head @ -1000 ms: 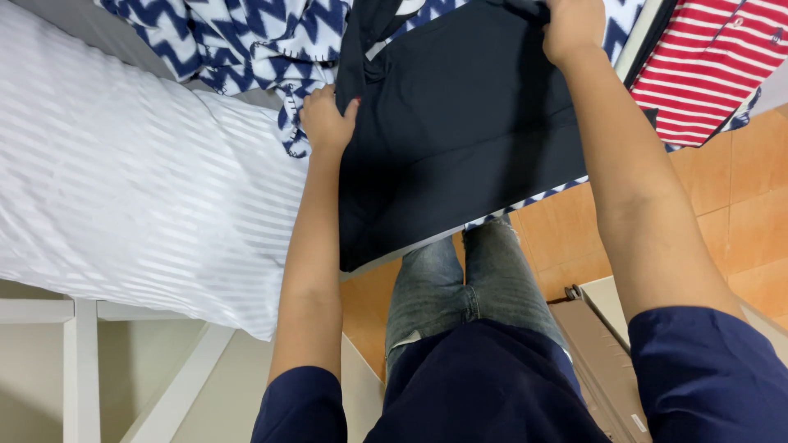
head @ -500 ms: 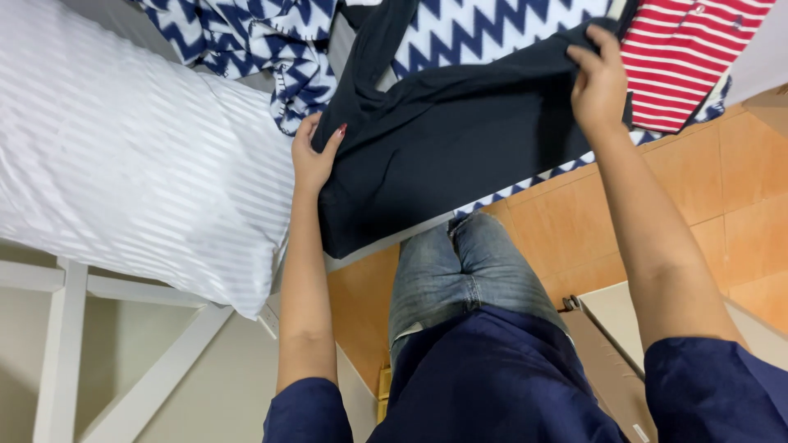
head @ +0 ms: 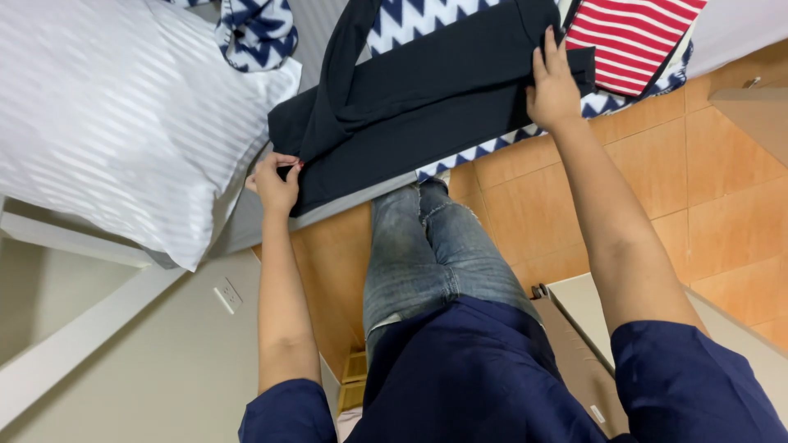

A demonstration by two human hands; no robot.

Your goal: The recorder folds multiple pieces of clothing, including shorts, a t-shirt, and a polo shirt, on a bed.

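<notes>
Left hand (head: 275, 182) has its fingertips pinched tight on the near edge of the dark navy folded fabric garment (head: 427, 107), right at its left corner. Right hand (head: 554, 86) lies on the garment's other end, fingers straight and close together, pressing it flat, not gripping anything.

Compared to half a second back, the garment looks way narrower, now a long folded band, and the right hand has gone from clutching the upper edge to resting flat on it. The left hand has slid down to the corner.

The garment lies across the navy-and-white zigzag bedsheet (head: 435, 25), along the bed's edge.

Count: one dark garment, one red-and-white striped cloth (head: 628, 37) just past the right hand, one white striped pillow (head: 115, 123) off to the left, two hands, one cardboard box (head: 574, 328) on the orange tile floor (head: 706, 197).
</notes>
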